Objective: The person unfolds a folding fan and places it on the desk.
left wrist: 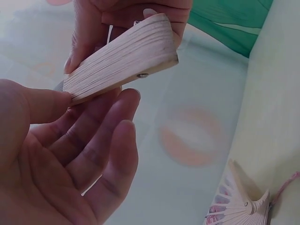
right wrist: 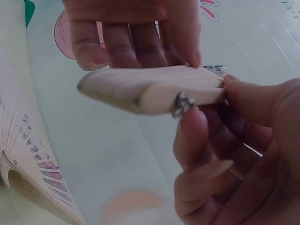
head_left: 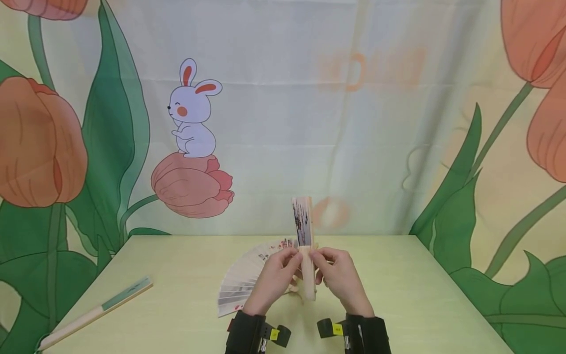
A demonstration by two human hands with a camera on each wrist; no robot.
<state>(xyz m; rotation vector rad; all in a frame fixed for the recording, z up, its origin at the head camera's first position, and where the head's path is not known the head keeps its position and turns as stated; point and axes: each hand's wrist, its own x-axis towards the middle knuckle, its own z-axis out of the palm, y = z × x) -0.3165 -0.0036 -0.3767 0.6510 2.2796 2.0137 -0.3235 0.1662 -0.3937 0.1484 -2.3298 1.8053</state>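
Both hands hold a folded hand fan (head_left: 307,273) upright above the table, its pale wooden ribs downward and its dark-printed leaf at the top. My left hand (head_left: 275,275) pinches its left side between thumb and fingers. From the other side my right hand (head_left: 341,276) grips it near the same height. In the left wrist view the ribs of the folding fan (left wrist: 122,61) are stacked flat, with a metal rivet near the end. The right wrist view shows a small metal ring on the fan (right wrist: 154,96), close to my right fingertip.
An opened fan (head_left: 239,280) with a pale leaf and red flowers lies behind my left hand. Another folded fan (head_left: 97,312), with a green section, lies at the table's left edge. A printed cloth (head_left: 283,118) with tulips and a rabbit hangs behind the table (head_left: 424,305).
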